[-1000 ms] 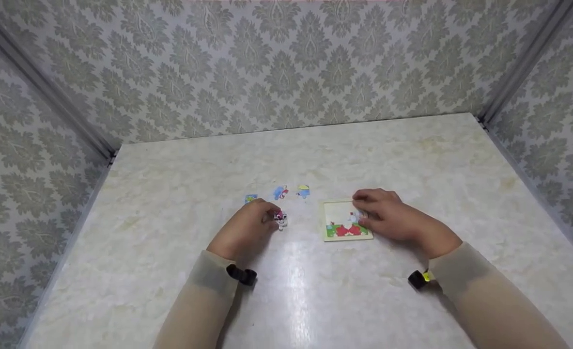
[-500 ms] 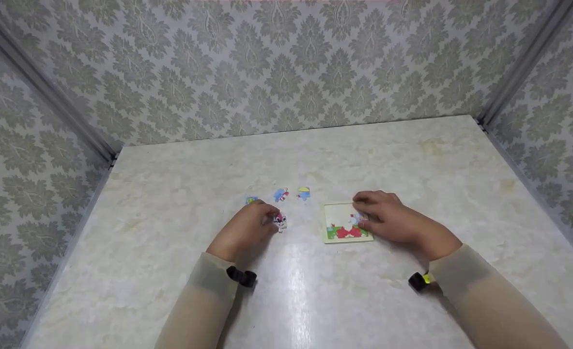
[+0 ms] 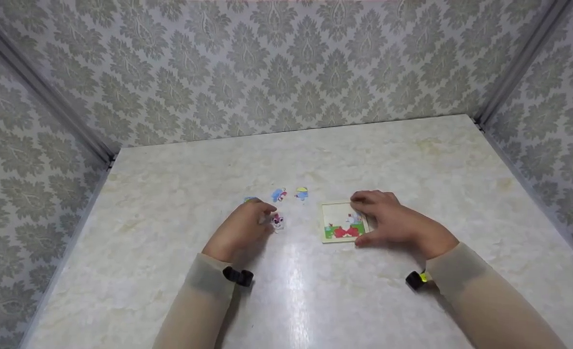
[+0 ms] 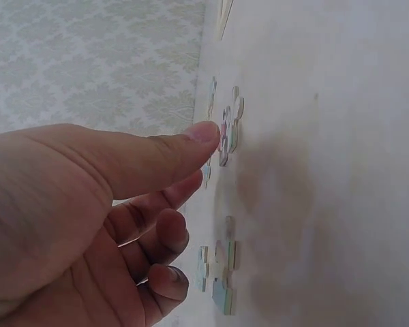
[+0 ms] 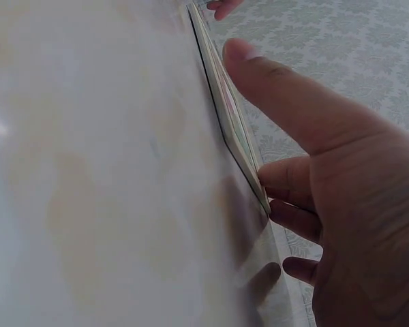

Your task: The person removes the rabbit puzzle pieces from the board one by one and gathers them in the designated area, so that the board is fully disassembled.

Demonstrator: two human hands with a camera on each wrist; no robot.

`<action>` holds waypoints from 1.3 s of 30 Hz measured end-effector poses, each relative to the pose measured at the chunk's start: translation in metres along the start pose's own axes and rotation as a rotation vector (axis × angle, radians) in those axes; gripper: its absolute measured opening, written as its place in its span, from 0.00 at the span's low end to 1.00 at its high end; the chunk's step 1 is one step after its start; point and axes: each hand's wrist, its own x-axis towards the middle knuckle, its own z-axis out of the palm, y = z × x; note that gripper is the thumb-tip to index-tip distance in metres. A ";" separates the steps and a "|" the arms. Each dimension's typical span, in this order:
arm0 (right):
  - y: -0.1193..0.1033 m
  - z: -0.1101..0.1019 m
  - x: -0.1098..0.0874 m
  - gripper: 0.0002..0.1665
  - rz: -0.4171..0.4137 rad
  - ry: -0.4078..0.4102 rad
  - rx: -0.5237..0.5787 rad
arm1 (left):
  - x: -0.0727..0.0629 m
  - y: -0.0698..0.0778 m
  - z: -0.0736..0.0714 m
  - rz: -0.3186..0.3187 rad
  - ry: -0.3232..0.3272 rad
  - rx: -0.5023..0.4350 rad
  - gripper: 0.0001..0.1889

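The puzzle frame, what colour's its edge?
The frame's edge is pale cream, clearest in the head view.

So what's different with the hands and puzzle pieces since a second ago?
The right hand's thumb has slid from over the puzzle board to its near edge, by the right corner; that hand's other fingers stay by the far right corner. The left hand remains beside the face piece, contact unclear. The pieces beyond haven't moved.
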 end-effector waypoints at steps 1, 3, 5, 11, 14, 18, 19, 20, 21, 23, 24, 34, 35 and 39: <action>0.000 0.000 0.000 0.62 0.002 -0.004 -0.003 | 0.000 0.001 0.000 -0.003 0.002 -0.003 0.21; -0.001 0.000 0.000 0.63 0.004 -0.009 -0.007 | 0.000 0.004 0.000 -0.002 0.006 -0.007 0.21; -0.001 0.000 0.001 0.63 0.004 -0.009 -0.009 | 0.001 0.009 0.000 0.002 0.005 -0.006 0.21; -0.001 0.000 0.002 0.60 0.016 -0.005 -0.001 | 0.004 0.039 0.003 0.053 0.007 -0.036 0.23; -0.001 0.000 0.003 0.61 -0.008 0.010 0.009 | 0.007 0.057 0.007 0.116 0.005 -0.051 0.23; 0.002 -0.001 0.004 0.64 -0.057 0.031 0.022 | 0.018 0.079 0.017 0.189 -0.015 -0.066 0.23; 0.003 -0.001 0.004 0.65 -0.060 0.030 0.023 | 0.022 0.084 0.020 0.195 -0.024 -0.072 0.23; 0.004 -0.002 0.004 0.65 -0.064 0.029 0.024 | 0.026 0.088 0.025 0.203 -0.035 -0.081 0.23; 0.005 -0.002 0.004 0.65 -0.070 0.029 0.025 | 0.030 0.091 0.030 0.206 -0.043 -0.087 0.23; 0.006 -0.002 0.003 0.65 -0.077 0.028 0.025 | 0.038 0.097 0.041 0.199 -0.064 -0.107 0.23; 0.007 -0.001 0.003 0.64 -0.083 0.031 0.025 | 0.042 0.099 0.046 0.191 -0.073 -0.117 0.23; 0.008 0.002 0.002 0.61 -0.076 0.037 0.032 | 0.066 0.116 0.090 -0.005 -0.046 -0.240 0.22; 0.008 0.001 0.002 0.61 -0.075 0.036 0.030 | 0.066 0.117 0.093 -0.011 -0.033 -0.233 0.22; 0.007 0.000 0.003 0.61 -0.064 0.034 0.024 | 0.064 0.121 0.101 -0.044 0.015 -0.191 0.19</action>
